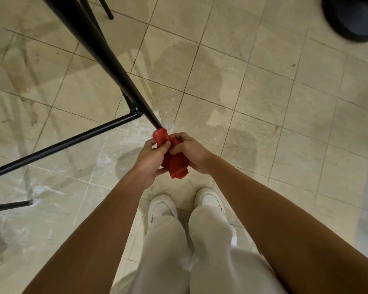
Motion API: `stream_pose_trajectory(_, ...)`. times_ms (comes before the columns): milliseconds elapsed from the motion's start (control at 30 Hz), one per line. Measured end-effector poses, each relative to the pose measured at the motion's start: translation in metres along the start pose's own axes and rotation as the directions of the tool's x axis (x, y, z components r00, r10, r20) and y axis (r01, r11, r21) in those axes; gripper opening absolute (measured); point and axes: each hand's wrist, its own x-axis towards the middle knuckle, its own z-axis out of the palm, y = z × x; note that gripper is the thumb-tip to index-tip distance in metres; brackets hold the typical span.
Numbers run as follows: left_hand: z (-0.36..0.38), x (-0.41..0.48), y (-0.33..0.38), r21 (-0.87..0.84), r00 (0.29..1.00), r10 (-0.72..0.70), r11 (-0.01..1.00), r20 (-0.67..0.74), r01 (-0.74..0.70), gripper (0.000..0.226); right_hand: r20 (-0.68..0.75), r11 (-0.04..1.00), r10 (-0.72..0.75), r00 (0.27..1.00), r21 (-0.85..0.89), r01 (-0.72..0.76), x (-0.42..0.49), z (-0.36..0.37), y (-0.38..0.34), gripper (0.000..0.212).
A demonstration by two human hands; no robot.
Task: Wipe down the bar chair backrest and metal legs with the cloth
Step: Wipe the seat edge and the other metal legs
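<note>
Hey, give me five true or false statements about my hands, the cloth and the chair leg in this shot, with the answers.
1. Both the left hand and the right hand grip the red cloth. True.
2. The cloth is bunched at the lower end of the black metal leg. True.
3. The floor is carpeted. False: it is tiled.
4. The shoes are black. False: they are white.
5. The right hand rests on the leg, away from the cloth. False: it grips the cloth.
</note>
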Motion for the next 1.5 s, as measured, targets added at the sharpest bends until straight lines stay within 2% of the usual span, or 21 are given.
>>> stream_pose_trajectory(67,-0.001,0.001,-0.003,0.004,1.0,0.002,1.0,-0.019,-0.002,0.035,0.084,0.998,0.043,0.996,0.047,-0.047,-0.002,-0.002,0.0,0.046)
stream_pose_trajectory(200,-0.003,0.002,-0.007,-0.084,0.998,-0.018,0.996,-0.063,0.012,0.031,0.199,0.995,0.068,0.978,0.061,-0.082,-0.005,-0.004,-0.005,0.032)
stream_pose_trajectory(367,-0.013,0.003,-0.004,-0.2,0.987,-0.003,0.979,-0.163,-0.03,0.035,-0.026,0.988,0.051,0.998,-0.142,-0.054,0.001,-0.008,-0.015,0.035)
stream_pose_trajectory(533,-0.005,0.008,0.002,-0.262,0.989,0.065,0.96,-0.132,-0.099,0.037,-0.152,0.997,-0.065,0.986,-0.056,0.057,0.009,-0.018,-0.025,0.035)
stream_pose_trajectory(700,0.005,0.024,-0.004,-0.224,0.983,0.097,0.966,-0.158,-0.132,0.032,-0.162,0.995,-0.084,0.983,-0.069,0.074,0.023,-0.016,-0.027,0.036)
stream_pose_trajectory(833,0.001,0.046,-0.01,-0.233,0.99,0.057,0.969,-0.126,-0.085,0.026,-0.174,0.997,-0.055,0.983,-0.059,0.045,0.035,-0.017,-0.019,0.034)
stream_pose_trajectory(1033,0.001,0.067,-0.012,-0.172,0.994,-0.013,0.985,-0.107,-0.006,0.03,-0.125,0.997,-0.039,0.991,-0.069,0.03,0.046,-0.015,-0.008,0.036)
stream_pose_trajectory(1200,0.002,0.061,-0.009,-0.253,0.991,-0.038,0.968,-0.131,0.003,0.03,-0.151,0.997,-0.027,0.988,-0.073,0.016,0.046,-0.011,-0.012,0.041)
stream_pose_trajectory(1300,0.004,0.056,-0.008,-0.301,0.987,-0.034,0.954,-0.16,-0.016,0.032,-0.148,0.995,-0.052,0.988,-0.098,0.037,0.042,-0.006,-0.019,0.032)
stream_pose_trajectory(1500,0.015,0.064,-0.004,-0.081,0.979,-0.027,0.997,-0.204,0.01,0.034,-0.119,0.975,-0.079,0.99,-0.214,0.053,0.04,-0.002,-0.015,0.03)
